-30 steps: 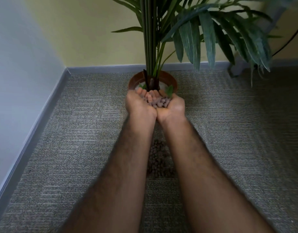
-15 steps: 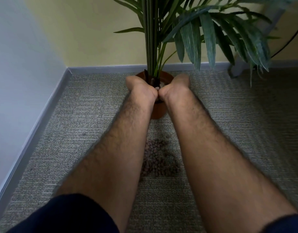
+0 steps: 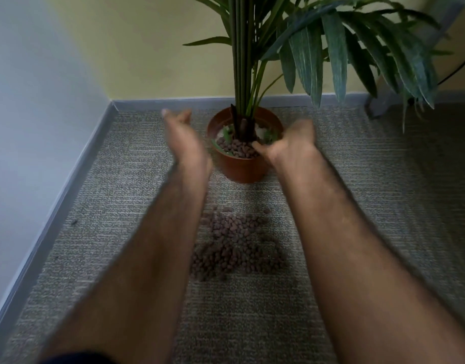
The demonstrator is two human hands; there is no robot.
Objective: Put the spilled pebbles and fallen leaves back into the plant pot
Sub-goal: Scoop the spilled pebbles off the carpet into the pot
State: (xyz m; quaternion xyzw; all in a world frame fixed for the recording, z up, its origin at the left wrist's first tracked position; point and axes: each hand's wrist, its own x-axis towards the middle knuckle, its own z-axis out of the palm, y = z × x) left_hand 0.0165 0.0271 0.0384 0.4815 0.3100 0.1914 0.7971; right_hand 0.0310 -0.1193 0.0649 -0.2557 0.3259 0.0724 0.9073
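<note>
A brown plant pot (image 3: pixel 243 169) stands on the carpet near the back wall, with a tall green plant in it. Brown pebbles (image 3: pixel 236 149) and a few green leaves (image 3: pixel 272 135) lie inside the pot. A pile of spilled pebbles (image 3: pixel 232 244) lies on the carpet in front of the pot, between my forearms. My left hand (image 3: pixel 182 137) is blurred, left of the pot, with fingers stretched out and nothing in it. My right hand (image 3: pixel 289 143) hovers at the pot's right rim, fingers loosely curled, with nothing visible in it.
Grey carpet (image 3: pixel 383 193) covers the floor. A grey skirting board (image 3: pixel 68 185) runs along the left and back walls. Long drooping plant leaves (image 3: pixel 339 51) hang at the upper right. A dark cable (image 3: pixel 457 67) and a grey stand foot (image 3: pixel 378 106) are at the far right.
My cupped hands carried pebbles and a leaf over the pot and tipped them in. Now the hands have parted to either side of the pot, and more pebbles lie inside it.
</note>
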